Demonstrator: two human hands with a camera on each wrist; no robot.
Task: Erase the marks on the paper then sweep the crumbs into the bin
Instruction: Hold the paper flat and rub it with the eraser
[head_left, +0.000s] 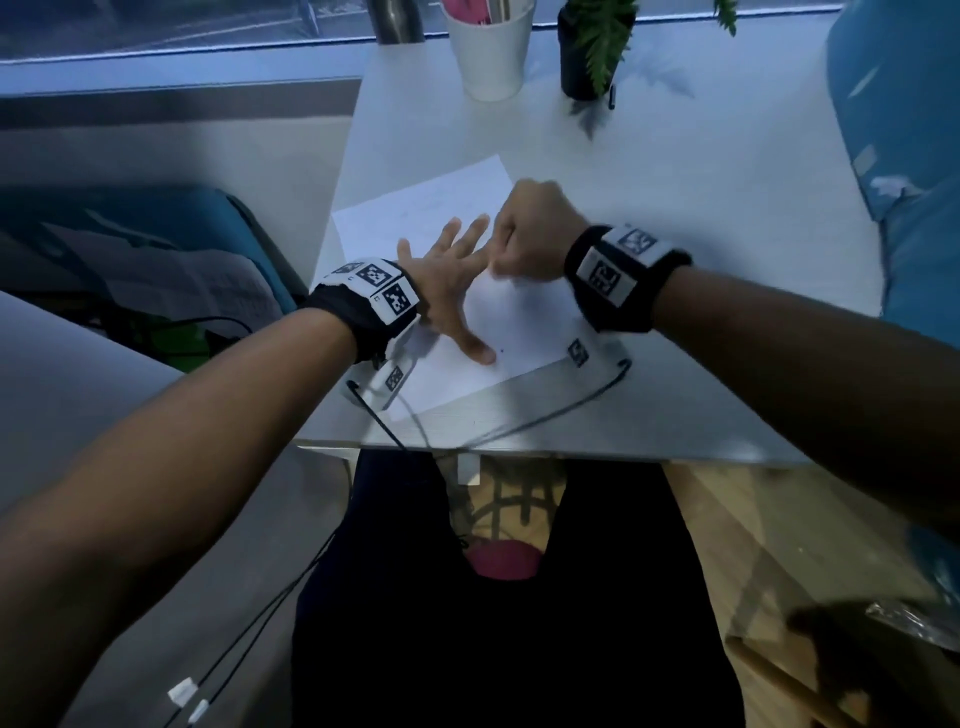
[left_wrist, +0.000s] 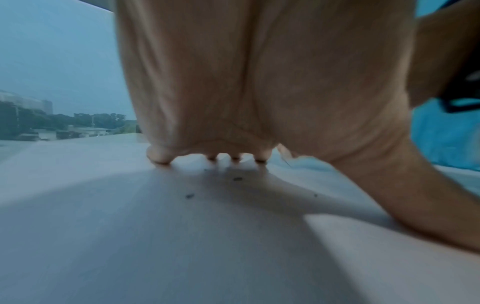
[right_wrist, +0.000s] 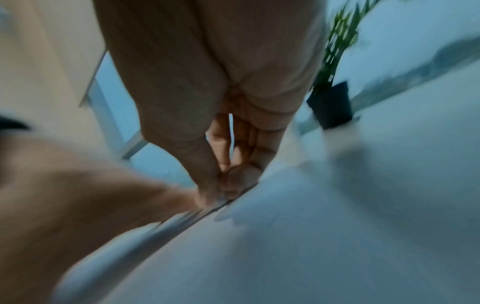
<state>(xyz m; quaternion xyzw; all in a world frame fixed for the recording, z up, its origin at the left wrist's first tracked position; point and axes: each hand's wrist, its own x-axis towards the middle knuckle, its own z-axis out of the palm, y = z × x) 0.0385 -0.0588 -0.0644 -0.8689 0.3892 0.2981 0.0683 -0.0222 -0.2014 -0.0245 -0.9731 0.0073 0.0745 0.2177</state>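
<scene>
Crumbs (left_wrist: 237, 179) beside left fingers (left_wrist: 159, 156), on paper (head_left: 519, 322)

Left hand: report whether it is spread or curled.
Spread. The left hand lies flat on the paper, fingers splayed; the wrist view shows fingertips pressing down.

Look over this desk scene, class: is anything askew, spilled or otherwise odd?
Yes. The white sheet of paper lies skewed to the white table's edges, pinned by the flat left hand. Small dark eraser crumbs lie scattered on it near the fingertips. The right hand is motion-blurred; what it holds cannot be told.
</scene>
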